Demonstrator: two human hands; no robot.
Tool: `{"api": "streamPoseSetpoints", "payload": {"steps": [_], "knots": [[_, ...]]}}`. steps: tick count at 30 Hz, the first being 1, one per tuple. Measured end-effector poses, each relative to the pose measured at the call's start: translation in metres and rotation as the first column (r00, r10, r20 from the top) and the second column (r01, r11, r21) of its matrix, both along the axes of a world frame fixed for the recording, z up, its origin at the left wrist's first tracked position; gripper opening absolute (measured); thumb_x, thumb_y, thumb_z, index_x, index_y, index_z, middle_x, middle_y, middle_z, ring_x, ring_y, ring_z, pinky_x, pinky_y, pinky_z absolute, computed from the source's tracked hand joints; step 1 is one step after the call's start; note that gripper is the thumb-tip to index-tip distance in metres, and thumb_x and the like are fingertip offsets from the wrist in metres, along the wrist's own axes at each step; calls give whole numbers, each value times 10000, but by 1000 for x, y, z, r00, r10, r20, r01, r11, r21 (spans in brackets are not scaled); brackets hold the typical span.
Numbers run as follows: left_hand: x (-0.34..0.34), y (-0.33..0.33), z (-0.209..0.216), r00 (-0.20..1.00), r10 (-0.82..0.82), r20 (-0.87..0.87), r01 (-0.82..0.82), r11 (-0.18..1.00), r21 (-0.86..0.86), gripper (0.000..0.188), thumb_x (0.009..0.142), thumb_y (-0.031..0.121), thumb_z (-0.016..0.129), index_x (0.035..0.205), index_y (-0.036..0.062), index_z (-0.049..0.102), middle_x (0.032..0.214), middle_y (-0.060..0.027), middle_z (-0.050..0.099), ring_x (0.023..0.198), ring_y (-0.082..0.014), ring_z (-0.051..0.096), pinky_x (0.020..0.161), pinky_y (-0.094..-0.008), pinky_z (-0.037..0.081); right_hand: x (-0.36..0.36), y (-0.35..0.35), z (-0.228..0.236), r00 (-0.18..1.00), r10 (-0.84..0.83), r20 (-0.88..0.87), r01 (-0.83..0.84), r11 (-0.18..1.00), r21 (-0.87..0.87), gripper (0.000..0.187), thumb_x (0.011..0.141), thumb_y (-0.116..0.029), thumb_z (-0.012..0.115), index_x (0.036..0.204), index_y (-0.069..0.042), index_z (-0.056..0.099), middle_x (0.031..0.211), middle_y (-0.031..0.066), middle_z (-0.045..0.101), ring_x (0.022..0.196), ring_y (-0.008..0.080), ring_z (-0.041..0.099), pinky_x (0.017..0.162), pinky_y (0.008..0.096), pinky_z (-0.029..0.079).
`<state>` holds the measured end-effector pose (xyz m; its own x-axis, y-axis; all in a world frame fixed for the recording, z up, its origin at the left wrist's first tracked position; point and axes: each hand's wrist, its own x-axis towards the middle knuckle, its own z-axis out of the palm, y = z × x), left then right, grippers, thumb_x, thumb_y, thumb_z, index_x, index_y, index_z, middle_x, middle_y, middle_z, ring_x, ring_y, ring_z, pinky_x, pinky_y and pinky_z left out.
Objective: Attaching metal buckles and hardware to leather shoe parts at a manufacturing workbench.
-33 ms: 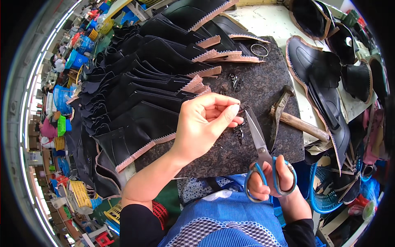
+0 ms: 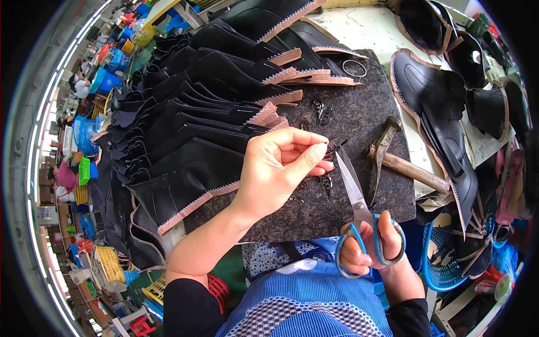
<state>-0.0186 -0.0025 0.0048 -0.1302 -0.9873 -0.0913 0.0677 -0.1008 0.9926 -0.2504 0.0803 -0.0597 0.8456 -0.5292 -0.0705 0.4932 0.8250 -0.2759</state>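
Note:
My left hand [image 2: 286, 165] pinches a small dark strip [image 2: 337, 147] between thumb and forefinger, its end sticking out past the fingertips. My right hand [image 2: 375, 247] grips a pair of scissors [image 2: 355, 194] with worn blue handles. The blade tips point up beside the strip, close to my left fingertips. Below both hands lies a dark speckled slab [image 2: 264, 224]. Small black buckle-like pieces [image 2: 321, 112] are scattered on it, some partly hidden by my left hand.
Many black leather shoe uppers [image 2: 185, 151] with zigzag-stitched tan edges overlap at the left. A wooden-handled hammer [image 2: 412, 168] rests at the slab's right. A metal ring [image 2: 354, 68] lies near the far edge. More black uppers [image 2: 429, 106] lie on the white table [image 2: 370, 31].
The dark strip shows longer beyond my left fingertips, tilted up to the right. The scissors have shifted very slightly; my left hand stays nearly still.

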Motion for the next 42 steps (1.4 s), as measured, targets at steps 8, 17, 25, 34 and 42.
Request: {"api": "streamPoseSetpoints", "payload": {"steps": [8,17,25,34,42], "knots": [[0,4,-11,956,17,-292,47,977,210,176,988,76,674,1123,-34,697,982,-122,747,856,-164,748,749,-267,631,12,8,-4,829,-51,557,-184,916,357,819,936,-781,449,800,19,556,560,5,458,445,116,450,422,241,416],[5,-7,-35,681,130,721,260,877,-404,94,876,49,758,965,18,755,935,-58,668,621,-104,597,554,-248,493,-39,19,-4,996,20,92,-26,998,59,856,905,-859,351,781,-28,515,584,-29,459,479,122,477,475,264,354],[-9,-63,-35,336,322,885,466,760,-453,283,860,236,795,1014,12,718,953,-111,636,882,-284,682,774,-384,575,-39,18,-8,980,-94,174,80,993,85,859,890,-845,444,861,3,574,619,35,526,507,150,535,465,251,424],[-8,-65,-33,242,431,869,616,624,-481,116,926,133,707,963,23,708,837,-89,660,759,-251,692,609,-330,562,-41,11,-6,986,-126,113,123,992,33,858,903,-847,400,889,-6,571,608,31,519,508,165,539,482,265,399],[3,-4,-12,975,0,222,61,962,-267,262,958,17,698,1216,-27,698,1109,-142,750,987,-173,733,840,-280,617,-15,-4,9,997,-73,7,73,991,-112,790,963,-779,367,844,-24,565,611,-11,481,513,130,478,501,272,375]]}}
